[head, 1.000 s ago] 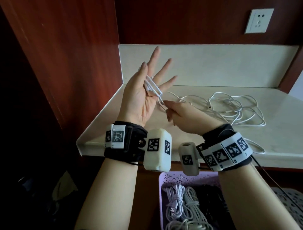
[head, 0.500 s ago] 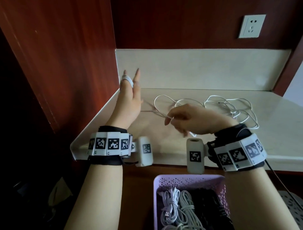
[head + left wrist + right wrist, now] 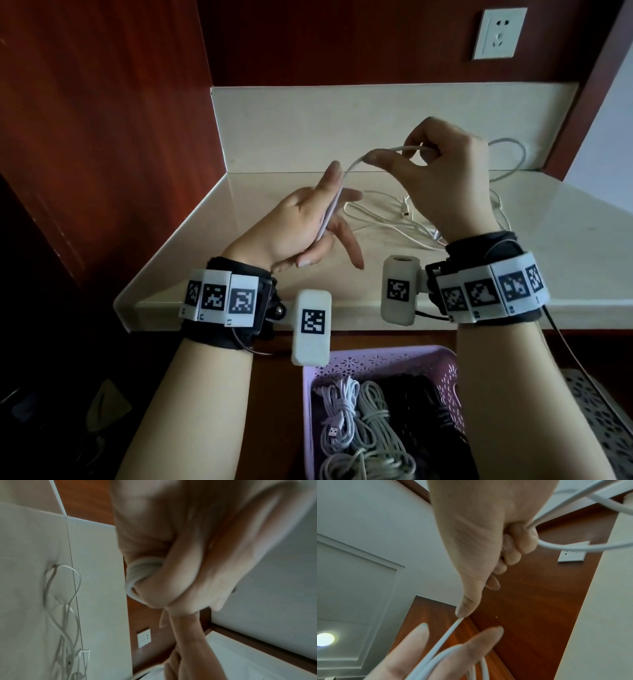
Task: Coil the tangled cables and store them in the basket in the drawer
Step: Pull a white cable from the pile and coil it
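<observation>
A white cable (image 3: 346, 173) runs from my left hand (image 3: 329, 212) up to my right hand (image 3: 404, 154), both held above the counter. Several turns of it lie round the left hand's straight fingers, and the left wrist view shows the thumb pressing on these wraps (image 3: 142, 572). My right hand (image 3: 488, 547), higher and to the right, grips the cable (image 3: 447, 632) in curled fingers. The rest of the cable (image 3: 394, 222) lies tangled on the counter behind the hands. Below the counter edge stands a purple basket (image 3: 376, 354) with coiled white cables (image 3: 359, 418) inside.
The cream counter (image 3: 565, 257) is closed in by a dark wooden wall (image 3: 102, 137) on the left and a backsplash behind. A wall socket (image 3: 498, 32) sits above. Dark coiled cables (image 3: 421, 411) also lie in the basket. A white perforated tray (image 3: 596, 411) shows at the lower right.
My left hand has dropped from an upright pose and turned sideways. My right hand has risen from below it to above and right, drawing the cable over the left fingers.
</observation>
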